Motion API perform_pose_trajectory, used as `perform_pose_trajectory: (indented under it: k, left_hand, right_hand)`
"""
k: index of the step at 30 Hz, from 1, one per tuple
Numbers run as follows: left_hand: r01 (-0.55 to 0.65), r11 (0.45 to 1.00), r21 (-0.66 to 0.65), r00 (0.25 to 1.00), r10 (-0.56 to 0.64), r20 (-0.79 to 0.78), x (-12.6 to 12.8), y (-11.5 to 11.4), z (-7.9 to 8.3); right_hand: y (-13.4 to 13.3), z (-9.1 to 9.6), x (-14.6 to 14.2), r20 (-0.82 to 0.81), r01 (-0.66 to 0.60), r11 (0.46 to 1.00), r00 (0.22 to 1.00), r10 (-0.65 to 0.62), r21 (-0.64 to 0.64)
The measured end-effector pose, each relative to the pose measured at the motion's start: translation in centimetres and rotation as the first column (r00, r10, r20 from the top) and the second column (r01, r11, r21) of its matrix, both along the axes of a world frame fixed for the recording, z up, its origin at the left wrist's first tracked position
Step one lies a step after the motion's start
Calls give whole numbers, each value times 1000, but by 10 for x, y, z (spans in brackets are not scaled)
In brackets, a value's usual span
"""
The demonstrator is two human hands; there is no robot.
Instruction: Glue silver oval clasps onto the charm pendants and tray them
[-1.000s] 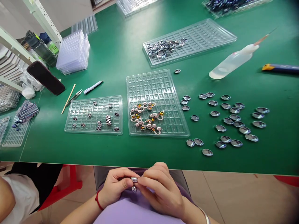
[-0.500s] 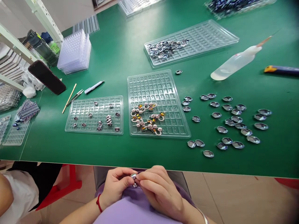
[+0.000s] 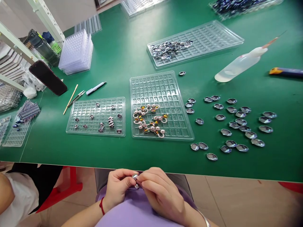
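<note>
Below the table's front edge, over my lap, my left hand and my right hand meet with fingers pinched together on a small shiny metal piece. Both hands are closed around it. On the green table ahead lies a clear grid tray holding several pink and amber ring-like parts. To its left a smaller clear tray carries a few small dark pieces. Several silver oval shells are scattered on the table to the right.
A farther tray holds a pile of shiny shells. A squeeze bottle lies at the right, a blue-yellow knife beyond it. A phone, stacked trays, pen, stick and tweezers sit left. Another person's arm is at the bottom left.
My hands stay pinched on the small metal piece and have risen slightly toward the table edge. The view has drifted a little; nothing on the table has moved.
</note>
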State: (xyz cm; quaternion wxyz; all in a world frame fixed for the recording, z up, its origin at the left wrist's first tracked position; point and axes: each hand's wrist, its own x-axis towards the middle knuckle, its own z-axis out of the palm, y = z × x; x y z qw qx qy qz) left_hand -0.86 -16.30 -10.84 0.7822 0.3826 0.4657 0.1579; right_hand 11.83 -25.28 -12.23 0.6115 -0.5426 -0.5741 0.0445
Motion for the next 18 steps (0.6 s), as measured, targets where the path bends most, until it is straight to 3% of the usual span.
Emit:
perform_pose_trajectory:
  k: [11,18]
  left_hand:
    - [44,995,-86,996,-37,78,-1,2,4]
    - [68,981,-183,978,-29,208,1,10,15]
  right_hand:
    - [2,8,8,-111,-35,999,993,35,-1]
    - [6,27,78,-123,301,954,947,-297,12]
